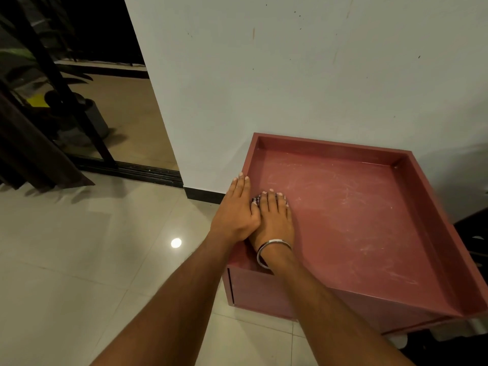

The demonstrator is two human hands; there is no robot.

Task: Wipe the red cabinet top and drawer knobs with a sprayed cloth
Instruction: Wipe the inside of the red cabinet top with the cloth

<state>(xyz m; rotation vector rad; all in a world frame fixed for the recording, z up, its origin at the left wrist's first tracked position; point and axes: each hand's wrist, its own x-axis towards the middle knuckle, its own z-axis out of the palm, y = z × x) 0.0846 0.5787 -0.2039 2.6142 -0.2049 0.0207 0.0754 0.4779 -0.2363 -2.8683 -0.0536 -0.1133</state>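
Step in hand looks like wiping the top (pixel 356 220). The right hand (pixel 274 220) lies flat at its 9 o'clock edge, pressing a barely visible cloth (pixel 255 199); the left hand (pixel 236 210), released, overlaps it. Next: sweep toward 3 o'clock across dusty streaks. Knobs unseen.

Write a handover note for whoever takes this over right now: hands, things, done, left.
Left hand: flat, fingers along the left rim of the red cabinet top, thumb over the right hand.
Right hand: flat on the top near its left edge; a dark bit at its fingertips may be the cloth, mostly hidden.
Done: unclear; pale smears and streaks cover most of the top.
Left: wipe the top across to the right, then the drawer knobs, which are out of view.
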